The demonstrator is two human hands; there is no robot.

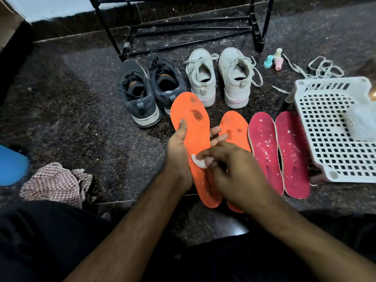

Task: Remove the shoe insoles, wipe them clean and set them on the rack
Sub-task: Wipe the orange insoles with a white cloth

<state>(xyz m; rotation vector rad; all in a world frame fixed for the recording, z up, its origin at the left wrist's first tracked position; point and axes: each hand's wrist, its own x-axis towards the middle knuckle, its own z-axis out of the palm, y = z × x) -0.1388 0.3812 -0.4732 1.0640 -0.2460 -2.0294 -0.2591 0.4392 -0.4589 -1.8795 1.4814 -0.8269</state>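
My left hand [179, 147] grips an orange insole [193, 123] with dark stains, thumb on top and fingers underneath. My right hand [230, 169] pinches a small white pad [198, 161] against the insole's middle. A second orange insole [235, 127] lies on the floor behind my right hand. Two pink insoles [262, 143] [293, 151] speckled white lie to the right. A dark pair of shoes [140, 94] and a white pair [219, 78] stand behind. The black rack [189, 31] is at the back.
A white perforated plastic basket [325, 127] with a translucent container [362, 123] on it sits at the right. Small pastel bottles [274, 59] and loose laces [317, 68] lie behind it. A checkered cloth [55, 182] and a blue object [11, 165] are at the left.
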